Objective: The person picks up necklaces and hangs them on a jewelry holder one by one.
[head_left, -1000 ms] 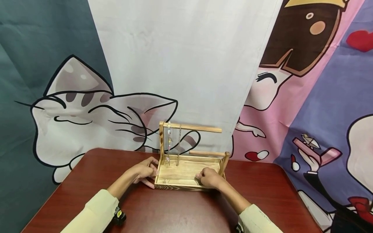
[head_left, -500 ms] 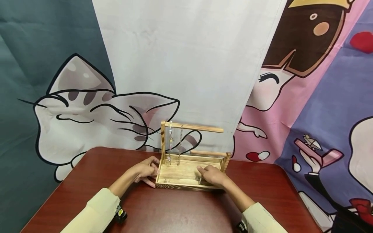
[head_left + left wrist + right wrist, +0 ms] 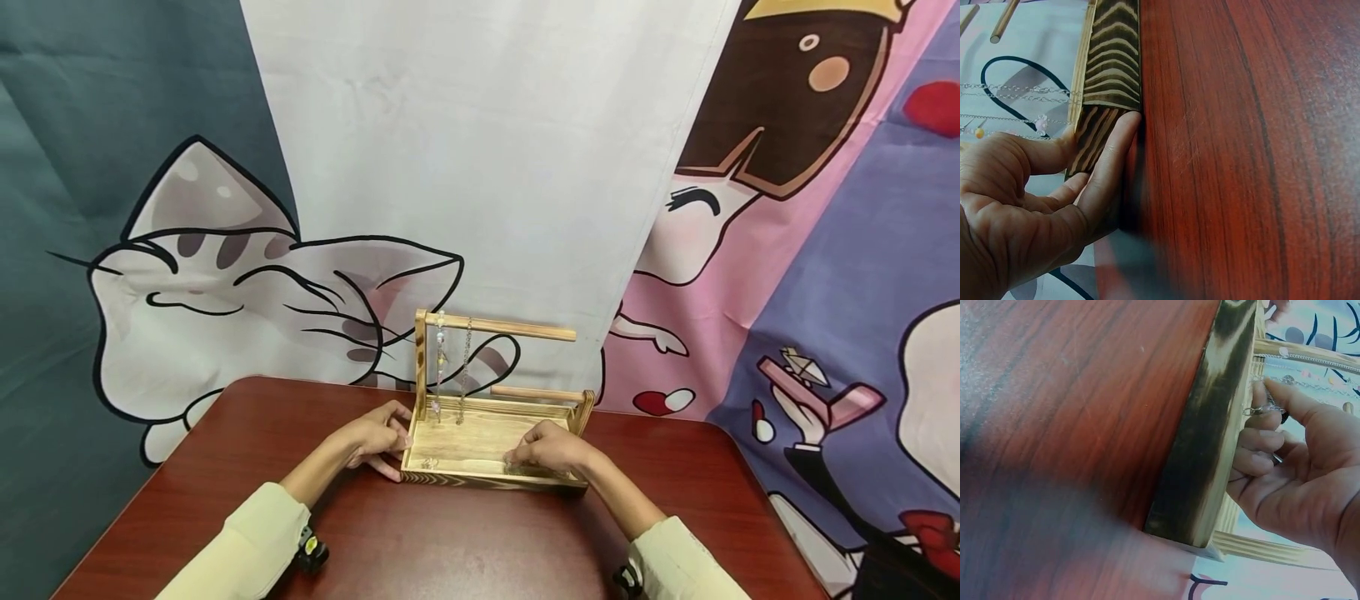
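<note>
A wooden jewelry stand (image 3: 480, 481) with a shallow tray rests on the table. My left hand (image 3: 375, 437) grips the tray's left end, thumb at the rim and one finger along the lower front corner, as the left wrist view shows. Inside the tray, at the front right, my right hand (image 3: 553, 447) pinches a silver chain (image 3: 1267, 405) between thumb and forefinger; its far part is hidden. From the upper bar hang a beaded necklace (image 3: 439, 362) and a plain chain necklace (image 3: 466, 367). Small shiny jewelry (image 3: 429, 463) lies in the tray's front left corner.
The stand's upper bar (image 3: 517, 331) juts rightward from the left post (image 3: 420, 367). Lower down, a second bar (image 3: 536, 394) reaches left from the right post. A cartoon-printed cloth (image 3: 480, 167) hangs behind the reddish-brown table (image 3: 450, 542).
Half a second ago my right thumb was lifted off, with the chain visible below the hand. Now the fingers have come down and closed on the chain. My left hand keeps its hold.
</note>
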`<state>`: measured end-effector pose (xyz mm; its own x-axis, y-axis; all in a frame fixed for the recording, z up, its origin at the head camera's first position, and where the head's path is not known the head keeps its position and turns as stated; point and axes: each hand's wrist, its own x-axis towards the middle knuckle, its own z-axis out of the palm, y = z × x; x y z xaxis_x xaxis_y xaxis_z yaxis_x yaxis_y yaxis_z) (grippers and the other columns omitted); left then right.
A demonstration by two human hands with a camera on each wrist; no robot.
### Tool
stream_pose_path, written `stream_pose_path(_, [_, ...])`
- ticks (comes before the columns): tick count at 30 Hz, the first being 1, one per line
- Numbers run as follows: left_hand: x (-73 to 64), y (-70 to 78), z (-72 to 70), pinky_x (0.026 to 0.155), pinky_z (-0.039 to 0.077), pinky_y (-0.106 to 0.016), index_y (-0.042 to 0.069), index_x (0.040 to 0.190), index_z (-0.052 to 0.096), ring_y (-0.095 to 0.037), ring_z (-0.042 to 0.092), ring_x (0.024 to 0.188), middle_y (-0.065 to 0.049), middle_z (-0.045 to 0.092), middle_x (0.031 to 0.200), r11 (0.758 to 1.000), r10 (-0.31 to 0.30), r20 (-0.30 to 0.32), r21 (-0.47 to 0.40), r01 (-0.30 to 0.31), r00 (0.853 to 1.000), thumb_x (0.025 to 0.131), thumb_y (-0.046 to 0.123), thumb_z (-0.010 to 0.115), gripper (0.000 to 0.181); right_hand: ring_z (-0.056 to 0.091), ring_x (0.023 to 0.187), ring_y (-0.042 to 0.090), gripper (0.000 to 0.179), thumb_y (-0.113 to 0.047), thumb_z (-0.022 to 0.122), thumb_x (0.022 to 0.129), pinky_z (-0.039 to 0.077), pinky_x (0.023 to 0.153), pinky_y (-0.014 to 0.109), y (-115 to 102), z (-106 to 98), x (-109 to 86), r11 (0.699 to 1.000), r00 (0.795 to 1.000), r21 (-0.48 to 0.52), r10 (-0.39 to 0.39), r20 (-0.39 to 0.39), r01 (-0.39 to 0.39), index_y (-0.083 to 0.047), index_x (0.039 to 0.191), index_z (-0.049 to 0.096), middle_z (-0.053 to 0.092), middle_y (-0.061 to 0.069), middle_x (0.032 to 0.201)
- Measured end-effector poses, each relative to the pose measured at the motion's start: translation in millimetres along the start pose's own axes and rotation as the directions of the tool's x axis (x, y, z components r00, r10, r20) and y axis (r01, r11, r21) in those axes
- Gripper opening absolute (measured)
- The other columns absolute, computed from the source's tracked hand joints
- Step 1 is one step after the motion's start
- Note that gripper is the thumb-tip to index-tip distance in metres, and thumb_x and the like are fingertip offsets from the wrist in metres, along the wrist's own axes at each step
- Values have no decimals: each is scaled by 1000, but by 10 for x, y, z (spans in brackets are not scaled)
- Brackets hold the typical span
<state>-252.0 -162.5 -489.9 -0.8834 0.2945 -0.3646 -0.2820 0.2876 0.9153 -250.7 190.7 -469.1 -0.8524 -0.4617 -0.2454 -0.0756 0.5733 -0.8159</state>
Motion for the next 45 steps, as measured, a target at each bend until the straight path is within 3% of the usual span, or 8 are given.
stream_pose_path(3, [-3, 1, -12, 68, 76, -53, -4, 149, 41, -34, 67, 91, -22, 59, 116, 1000, 1, -5, 0, -1, 1000, 102, -10, 65, 54, 37, 61, 3, 27, -14, 76, 103, 27, 52, 14, -17, -39, 6, 1000, 999, 18, 22, 44, -23, 11, 95, 82, 52, -13, 63])
stream_pose_path(10, [-13, 2, -33, 68, 76, -52, -4, 149, 42, -33, 67, 91, -21, 59, 115, 1000, 7, -15, -9, -7, 1000, 99, -11, 65, 56, 32, 56, 5, 36, -27, 65, 114, 27, 49, 18, -64, -127, -36, 982, 985, 130, 120, 126, -136, -3, 90, 75, 47, -10, 65])
stream_pose_path(17, [-22, 6, -24, 68, 76, -53, -4, 149, 41, -33, 68, 91, -23, 60, 115, 1000, 11, -14, -12, -12, 1000, 97, -12, 64, 57, 35, 56, 6, 32, -28, 76, 107, 28, 48, 18, -26, -175, -103, 972, 987, 202, 97, 128, -122, 4, 110, 81, 55, -8, 68])
stream_pose_path(22, [-10, 17, -1, 68, 76, -53, -3, 149, 43, -34, 68, 92, -22, 60, 116, 1000, 16, -13, -13, -16, 1000, 98, -12, 64, 57, 32, 54, 5, 28, -20, 85, 99, 25, 47, 20, -28, -180, -160, 958, 994, 273, 72, 78, -91, 6, 108, 81, 51, -10, 66])
stream_pose_path(28, [-19, -2, -3, 68, 76, -53, -4, 148, 43, -35, 68, 91, -22, 60, 114, 1000, 14, -24, -12, -14, 1000, 97, -13, 64, 56, 25, 54, 4, 21, -21, 78, 105, 21, 51, 19, -121, -207, -203, 936, 999, 348, 38, 37, -49, 0, 105, 80, 36, -12, 62])
stream_pose_path(35, [-7, -34, -19, 67, 76, -52, -4, 148, 42, -34, 68, 89, -22, 61, 114, 1000, 18, -22, -10, -18, 1000, 98, -11, 64, 55, 26, 56, 3, 18, -17, 77, 106, 22, 49, 15, -250, -311, -259, 900, 999, 436, 11, -44, 9, -1, 109, 83, 39, -12, 64])
stream_pose_path(39, [0, -31, -1, 67, 76, -52, -4, 147, 42, -34, 68, 89, -22, 61, 114, 1000, 17, -23, -8, -17, 1000, 97, -12, 63, 56, 27, 56, 3, 12, -19, 79, 103, 24, 48, 15, -299, -377, -315, 895, 996, 444, 5, -93, 37, -9, 104, 85, 42, -12, 66])
stream_pose_path(45, [-1, -32, 22, 67, 76, -53, -4, 147, 43, -34, 69, 90, -21, 62, 113, 1000, 20, -22, -8, -20, 1000, 97, -12, 63, 55, 29, 56, 3, 15, -23, 79, 105, 25, 50, 17, -334, -456, -363, 884, 990, 463, 2, -144, 65, -10, 109, 86, 43, -12, 69])
